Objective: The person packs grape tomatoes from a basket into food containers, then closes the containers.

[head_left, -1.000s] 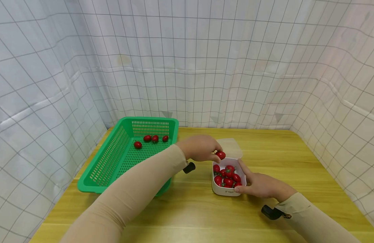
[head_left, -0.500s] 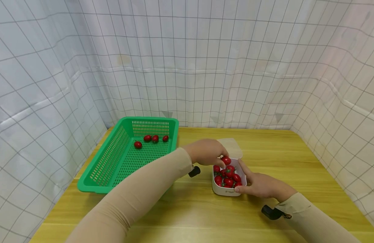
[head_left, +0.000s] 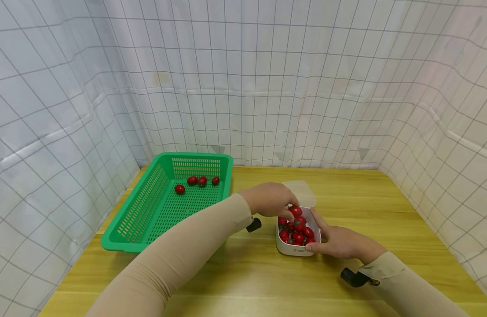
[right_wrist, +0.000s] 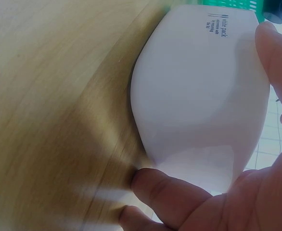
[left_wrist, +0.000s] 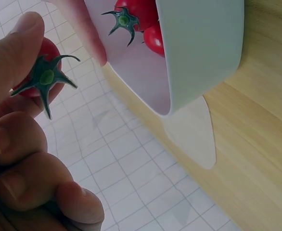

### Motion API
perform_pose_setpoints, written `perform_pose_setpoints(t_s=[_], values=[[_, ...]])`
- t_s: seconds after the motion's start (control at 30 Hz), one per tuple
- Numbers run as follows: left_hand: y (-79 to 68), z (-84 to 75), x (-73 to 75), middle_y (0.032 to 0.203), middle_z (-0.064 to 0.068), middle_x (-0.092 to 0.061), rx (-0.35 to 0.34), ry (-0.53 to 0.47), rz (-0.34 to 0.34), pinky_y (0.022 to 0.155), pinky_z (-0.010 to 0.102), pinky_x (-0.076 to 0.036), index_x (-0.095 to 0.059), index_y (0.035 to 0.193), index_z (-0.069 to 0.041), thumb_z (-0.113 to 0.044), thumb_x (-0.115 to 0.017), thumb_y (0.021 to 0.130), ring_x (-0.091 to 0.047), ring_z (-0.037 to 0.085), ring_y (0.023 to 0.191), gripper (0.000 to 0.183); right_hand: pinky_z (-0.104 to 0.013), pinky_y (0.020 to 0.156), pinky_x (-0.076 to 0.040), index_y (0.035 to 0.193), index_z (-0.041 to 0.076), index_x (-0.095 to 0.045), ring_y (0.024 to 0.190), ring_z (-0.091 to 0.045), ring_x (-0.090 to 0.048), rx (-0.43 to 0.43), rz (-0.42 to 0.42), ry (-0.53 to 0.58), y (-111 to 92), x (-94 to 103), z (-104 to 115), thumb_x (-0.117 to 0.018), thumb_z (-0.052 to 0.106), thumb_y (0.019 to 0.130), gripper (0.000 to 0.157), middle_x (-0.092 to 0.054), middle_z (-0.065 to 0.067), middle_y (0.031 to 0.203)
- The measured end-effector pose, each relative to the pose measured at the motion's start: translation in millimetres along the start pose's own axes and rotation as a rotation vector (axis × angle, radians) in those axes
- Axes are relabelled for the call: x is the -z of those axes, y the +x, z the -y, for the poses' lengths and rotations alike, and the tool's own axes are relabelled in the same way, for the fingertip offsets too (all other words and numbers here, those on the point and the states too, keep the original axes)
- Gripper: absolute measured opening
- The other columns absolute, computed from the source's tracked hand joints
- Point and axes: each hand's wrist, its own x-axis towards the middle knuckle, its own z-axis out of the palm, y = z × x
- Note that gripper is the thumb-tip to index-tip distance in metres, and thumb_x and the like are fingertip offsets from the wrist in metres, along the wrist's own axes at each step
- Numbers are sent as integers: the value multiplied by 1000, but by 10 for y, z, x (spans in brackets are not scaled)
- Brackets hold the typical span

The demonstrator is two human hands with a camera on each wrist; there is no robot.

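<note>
My left hand (head_left: 271, 200) pinches a red cherry tomato (left_wrist: 48, 50) between thumb and fingers; its green star-shaped stem faces the left wrist camera. In the head view this hand is over the far left part of a white plastic box (head_left: 292, 250). Several red tomatoes (head_left: 297, 237) with green stems lie inside the box. My right hand (head_left: 342, 242) grips the box from the right, thumb at the near rim and fingers along the far right side. In the right wrist view, small dark print (right_wrist: 218, 26) marks the box wall.
A green slotted basket (head_left: 124, 245) stands on the left of the wooden table (head_left: 378, 207), with several tomatoes (head_left: 179, 189) toward its back. Behind the box lies a pale translucent lid (head_left: 302, 190). White gridded curtains (head_left: 267, 88) enclose the back and sides.
My left hand has moved right and slightly down with the tomato, from the box's far left edge to over its inside. The right hand and the box have stayed put.
</note>
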Motion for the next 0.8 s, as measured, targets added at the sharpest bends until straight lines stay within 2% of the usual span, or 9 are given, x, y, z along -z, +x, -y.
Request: perform_pose_setpoints(t_s=[0.43, 0.67, 0.8], values=[[16, -15, -15, 107, -13, -74, -13, -10, -5, 96, 28, -55, -78, 123, -24, -42, -73, 100, -64, 7, 96, 29, -64, 110, -46, 169, 9, 10, 134, -44, -60, 6, -1, 6, 14, -12, -24, -66, 62, 98, 116, -52, -32, 153], [21, -42, -17, 132, -5, -74, -24, 26, -7, 111, 32, -51, -73, 136, -22, -42, -71, 101, -67, 13, 120, 40, -65, 110, -46, 169, 10, 10, 134, -45, -60, 10, -3, -8, 10, -6, -25, -66, 62, 97, 117, -53, -31, 152], [26, -31, -22, 137, -4, -72, -37, 30, -18, 113, 32, -50, -71, 138, -22, -43, -69, 102, -66, 13, 125, 42, -65, 110, -46, 169, 11, 10, 134, -45, -60, 4, 0, -5, 9, -6, -25, -66, 63, 96, 118, -53, -31, 153]])
